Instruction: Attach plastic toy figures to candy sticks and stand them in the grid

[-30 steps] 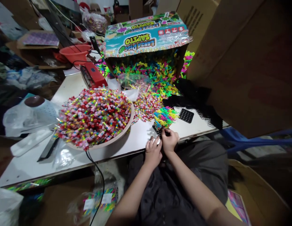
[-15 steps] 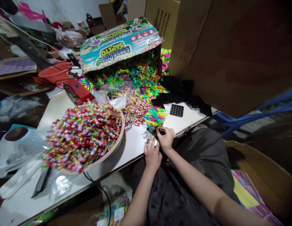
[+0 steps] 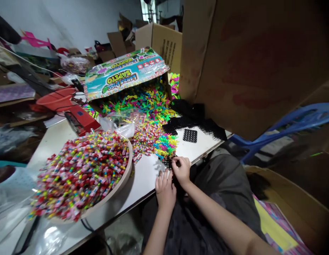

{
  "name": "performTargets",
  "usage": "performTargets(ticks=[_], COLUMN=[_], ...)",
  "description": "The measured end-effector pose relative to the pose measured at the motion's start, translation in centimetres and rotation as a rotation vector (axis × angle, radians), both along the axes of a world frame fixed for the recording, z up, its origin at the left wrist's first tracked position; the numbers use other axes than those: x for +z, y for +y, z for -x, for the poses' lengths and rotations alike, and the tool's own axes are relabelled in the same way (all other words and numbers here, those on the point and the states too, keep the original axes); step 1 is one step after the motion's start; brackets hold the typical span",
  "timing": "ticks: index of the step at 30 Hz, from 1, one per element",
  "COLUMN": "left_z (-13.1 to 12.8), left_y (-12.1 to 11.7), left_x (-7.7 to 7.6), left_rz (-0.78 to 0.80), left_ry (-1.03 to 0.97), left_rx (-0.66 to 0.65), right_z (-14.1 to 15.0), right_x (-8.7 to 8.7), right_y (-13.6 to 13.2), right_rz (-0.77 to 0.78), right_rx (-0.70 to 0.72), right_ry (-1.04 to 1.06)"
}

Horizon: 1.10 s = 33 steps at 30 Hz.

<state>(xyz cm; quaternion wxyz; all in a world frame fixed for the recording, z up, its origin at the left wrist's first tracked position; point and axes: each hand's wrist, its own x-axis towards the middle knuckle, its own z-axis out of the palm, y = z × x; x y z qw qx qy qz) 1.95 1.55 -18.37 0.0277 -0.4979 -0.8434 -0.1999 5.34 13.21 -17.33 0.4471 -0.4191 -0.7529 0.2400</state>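
Note:
At the near table edge, my left hand lies palm down with its fingers stretched out. My right hand is just beside it, thumb and forefinger pinched together at the side of a black holed plate. Whatever the pinch holds is too small to make out. Many small plastic figures in green, yellow, blue and pink stand bunched on that plate. A second black holed plate lies flat on the table to the right, with no figures on it.
A wide round tub heaped with small wrapped candy-like tubes stands on the left. Behind are a tipped printed carton spilling figures, a red device and black mesh cloth. A large cardboard box rises at right.
The view has tilted up, so the table and hands appear lower and further left. A small white patch by my left fingertips no longer shows. My right hand stays pinched beside the plate.

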Motion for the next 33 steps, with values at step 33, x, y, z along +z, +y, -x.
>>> performTargets(ticks=[33], left_z=[0.5], left_y=[-1.1], left_x=[-2.7], left_rz=[-0.195], left_ry=[-0.031], left_rx=[0.182], right_z=[14.6], right_x=[7.2], right_y=[19.8], right_rz=[0.357], right_rx=[0.714], right_ry=[0.132])
